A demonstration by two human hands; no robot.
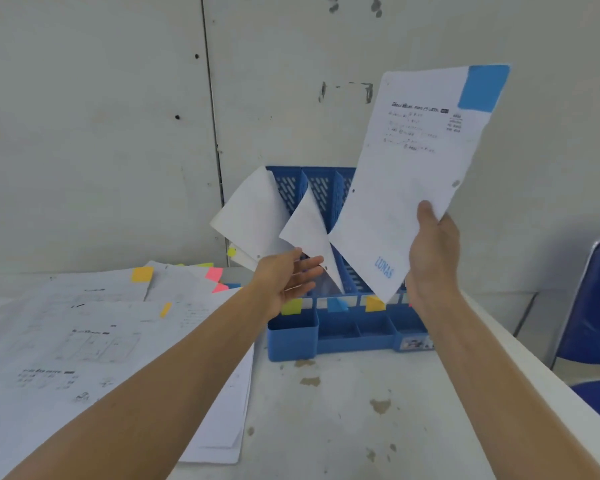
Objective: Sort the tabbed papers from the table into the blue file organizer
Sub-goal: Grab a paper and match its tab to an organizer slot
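Note:
My right hand (pixel 434 258) grips the lower right edge of a white printed sheet (pixel 409 181) with a blue tab at its top right corner, held upright above the blue file organizer (pixel 347 337). My left hand (pixel 288 275) is open, fingers straight, reaching toward the organizer's left slots, where bent white sheets (pixel 253 216) lean out. Colour labels in green, blue and yellow mark the organizer's slots along its front. A spread of tabbed papers (pixel 94 334) lies on the table at the left.
The white table (pixel 360 410) has brown stains in front of the organizer. A blue chair (pixel 593 306) stands at the right, past the table's edge. A grey panelled wall rises right behind the organizer.

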